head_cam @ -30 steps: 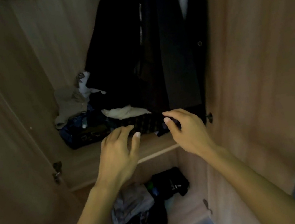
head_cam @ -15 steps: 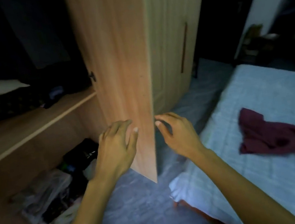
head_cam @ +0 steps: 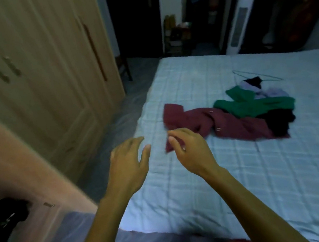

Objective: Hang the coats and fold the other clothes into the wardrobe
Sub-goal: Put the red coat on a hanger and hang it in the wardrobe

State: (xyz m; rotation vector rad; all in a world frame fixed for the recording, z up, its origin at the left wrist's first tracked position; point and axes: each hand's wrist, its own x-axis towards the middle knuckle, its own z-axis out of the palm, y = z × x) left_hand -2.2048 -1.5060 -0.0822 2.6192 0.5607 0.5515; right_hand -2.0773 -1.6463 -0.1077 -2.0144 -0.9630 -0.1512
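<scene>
Both arms reach out over the near edge of the bed [head_cam: 249, 186], low in the middle of the frame. The left hand [head_cam: 128, 164] hangs above the bed's corner with its grip spread, thumb wide, holding nothing. The right hand [head_cam: 191, 151] is just beside it, its grip loose and half curved, with nothing in it. Its fingertips sit in front of the near end of the maroon garment [head_cam: 233, 127], and I cannot tell whether they touch the cloth.

That maroon piece lies crumpled across the quilt at centre right. A green garment [head_cam: 253, 105] rests against its far side, a black garment [head_cam: 281, 123] lies at its right end, and a lilac piece [head_cam: 272, 92] sits behind the green one. A wire hanger [head_cam: 256, 75] lies just beyond the heap. The wardrobe [head_cam: 38, 82] fills the upper left, with its open door [head_cam: 14, 166] blurred at the left edge and dark clothes [head_cam: 3, 212] inside at lower left.
</scene>
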